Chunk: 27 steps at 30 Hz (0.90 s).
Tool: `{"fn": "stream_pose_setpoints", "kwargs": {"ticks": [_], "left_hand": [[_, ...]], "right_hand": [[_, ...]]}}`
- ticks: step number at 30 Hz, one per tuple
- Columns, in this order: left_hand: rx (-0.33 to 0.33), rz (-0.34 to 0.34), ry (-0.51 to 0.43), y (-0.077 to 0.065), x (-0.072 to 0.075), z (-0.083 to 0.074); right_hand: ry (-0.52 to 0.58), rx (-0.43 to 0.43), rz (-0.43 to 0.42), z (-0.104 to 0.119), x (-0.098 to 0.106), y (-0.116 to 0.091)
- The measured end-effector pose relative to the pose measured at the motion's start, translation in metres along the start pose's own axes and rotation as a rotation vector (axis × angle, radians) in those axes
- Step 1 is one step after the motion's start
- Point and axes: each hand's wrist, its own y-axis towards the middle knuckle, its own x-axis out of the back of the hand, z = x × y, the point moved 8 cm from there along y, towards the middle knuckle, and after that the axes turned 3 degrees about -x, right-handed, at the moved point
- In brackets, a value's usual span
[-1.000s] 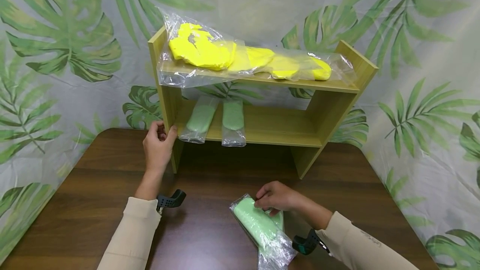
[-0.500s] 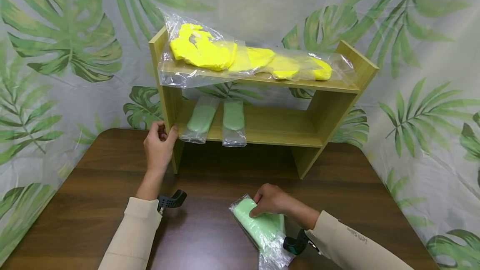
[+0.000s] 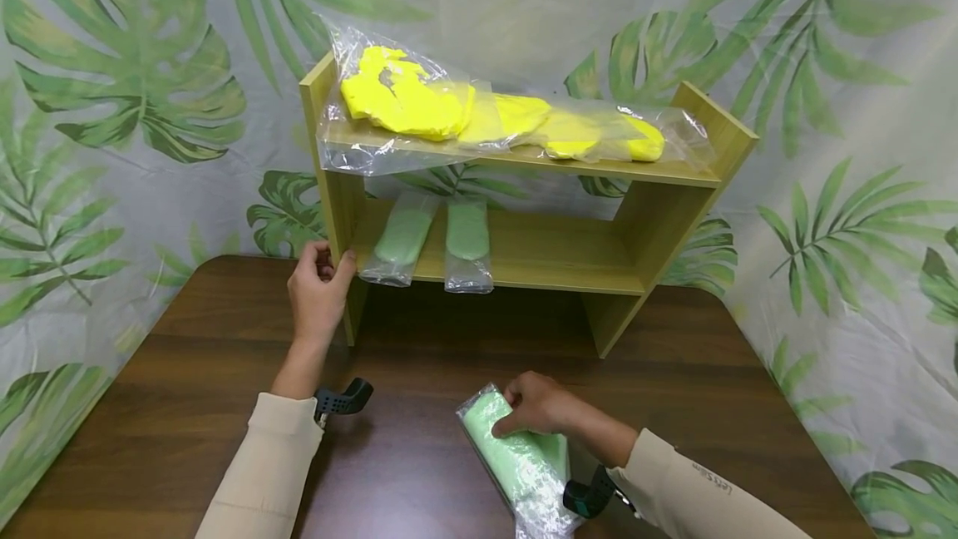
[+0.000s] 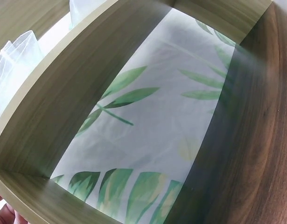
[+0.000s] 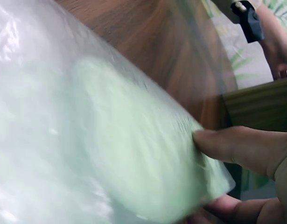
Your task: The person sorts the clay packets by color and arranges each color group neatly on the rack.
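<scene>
My left hand (image 3: 320, 289) grips the front edge of the left side panel of a small wooden shelf (image 3: 494, 279), thumb on the inner side. With my right hand (image 3: 542, 406) I pinch a clear plastic packet (image 3: 497, 439) holding a light green, soft-looking slab, thumb on top and the other fingers behind it. In the right wrist view the green packet (image 5: 138, 144) fills much of the picture, its end between thumb and fingers. Another light green piece (image 3: 552, 449) shows beside it, partly hidden under my hand.
Two similar green packets (image 3: 467, 231) lie on the middle shelf at the left, their ends overhanging its front edge. Across the top shelf lie several bright yellow pieces in clear bags (image 3: 404, 98). The shelf stands on a dark wooden table (image 3: 419, 431) before a leaf-patterned cloth (image 3: 509, 7).
My right hand has gone from light fingertip contact at the green packet's edge to a thumb-on-top pinch, and the packet has tilted slightly. My left hand stays on the shelf.
</scene>
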Motion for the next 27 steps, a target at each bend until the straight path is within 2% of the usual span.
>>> {"fn": "stream_pose_setpoints", "kwargs": {"ticks": [7,18,27], "left_hand": [[-0.001,-0.005,0.008,0.0005,0.0011,-0.0004],[0.018,0.018,0.014,-0.0055,0.0012,-0.001],[0.003,0.011,0.009,-0.0031,0.0004,-0.0042]], "right_hand": [[0.021,0.042,-0.061,0.0029,0.0047,0.0013],[0.059,0.01,-0.076,0.0028,-0.0044,0.0002],[0.017,0.01,-0.136,0.007,0.0002,0.0023]]}}
